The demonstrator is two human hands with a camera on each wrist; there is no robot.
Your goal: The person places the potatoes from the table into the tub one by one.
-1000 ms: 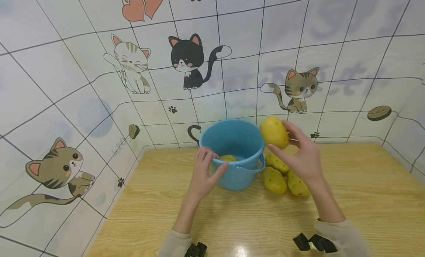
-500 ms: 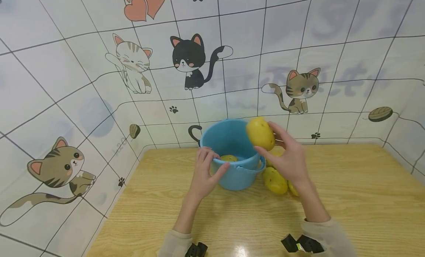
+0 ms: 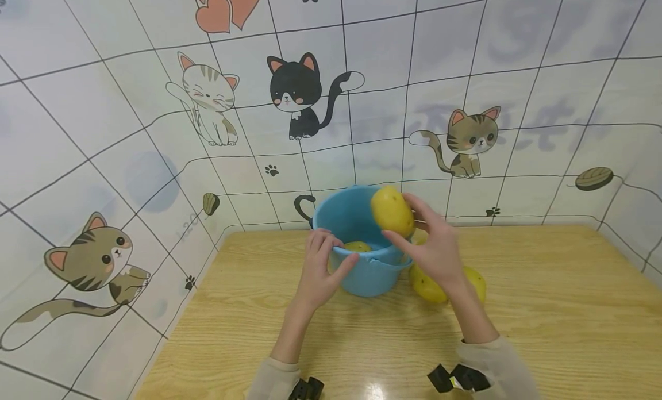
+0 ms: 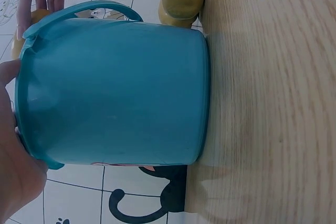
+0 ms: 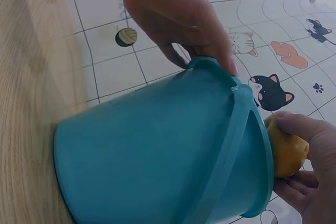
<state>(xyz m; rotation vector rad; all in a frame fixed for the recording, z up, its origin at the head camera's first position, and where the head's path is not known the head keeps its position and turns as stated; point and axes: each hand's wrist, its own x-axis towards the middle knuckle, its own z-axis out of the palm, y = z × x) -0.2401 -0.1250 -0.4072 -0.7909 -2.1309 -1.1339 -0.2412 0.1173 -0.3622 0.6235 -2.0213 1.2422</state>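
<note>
A blue bucket (image 3: 369,273) stands upright on the wooden table, its handle (image 4: 100,4) hanging down along one side. My left hand (image 3: 319,273) grips the near-left rim, fingers over the edge and thumb outside. Over the right part of the bucket's opening, my right hand (image 3: 433,247) holds a yellow potato (image 3: 391,210) between thumb and fingers. The right wrist view shows this held potato (image 5: 286,150) at the rim. Another potato (image 3: 358,246) lies inside the bucket, only partly seen. Several more potatoes (image 3: 426,286) sit on the table right of the bucket, partly behind my right hand and wrist.
The light wooden table (image 3: 558,296) extends to both sides and toward me. Behind it and at the left rises a wall covering (image 3: 383,101) with a grid and cartoon cats. The bucket stands close to the back wall.
My right hand has carried the potato leftward, from beside the bucket's right rim to over its opening. The left hand has kept its hold on the rim.
</note>
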